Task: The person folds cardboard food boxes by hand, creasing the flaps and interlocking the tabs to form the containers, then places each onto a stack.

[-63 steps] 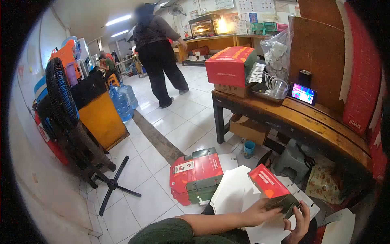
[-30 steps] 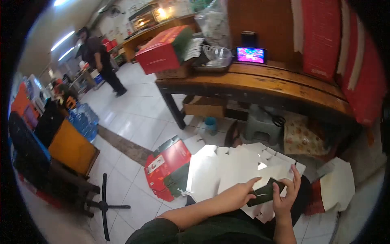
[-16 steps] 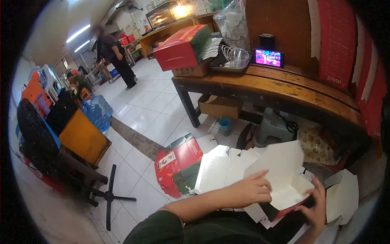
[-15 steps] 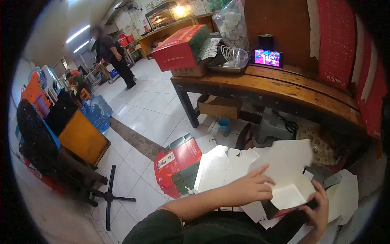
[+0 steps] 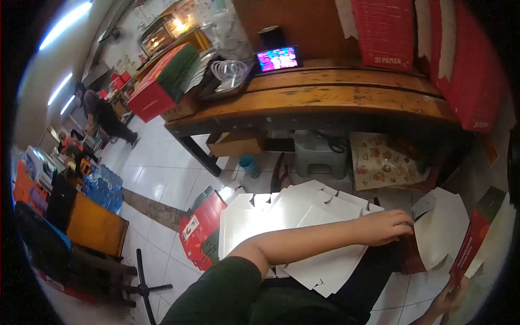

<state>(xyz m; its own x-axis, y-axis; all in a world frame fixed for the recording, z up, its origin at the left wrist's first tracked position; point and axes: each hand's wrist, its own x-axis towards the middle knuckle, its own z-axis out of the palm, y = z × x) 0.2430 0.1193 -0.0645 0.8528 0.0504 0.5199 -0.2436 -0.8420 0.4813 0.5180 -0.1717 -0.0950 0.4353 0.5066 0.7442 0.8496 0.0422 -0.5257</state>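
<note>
At the far right, my right hand (image 5: pixel 450 297) grips the lower edge of a folded cardboard box (image 5: pixel 476 235), red and green outside and pale inside. My left hand (image 5: pixel 384 225) reaches across my lap with loosely bent fingers and nothing visible in them. Its fingertips are right by another open box (image 5: pixel 441 230), white inside with a red side, on the floor at the right. Flat white carton blanks (image 5: pixel 271 216) lie overlapping across my lap, under my left forearm. A printed red and green carton (image 5: pixel 199 230) sits beyond them on the tiles.
A wooden bench (image 5: pixel 325 97) stands ahead, bearing a lit phone (image 5: pixel 277 58), a red box (image 5: pixel 157 89) and a plastic bag (image 5: pixel 225 32). Under it are a grey stool (image 5: pixel 320 154) and a blue cup (image 5: pixel 249 165). A person (image 5: pixel 105 114) stands farther back, left.
The box has gone from over my lap to the far right in my right hand. My left hand has come off it and reached rightward. The view has turned right.
</note>
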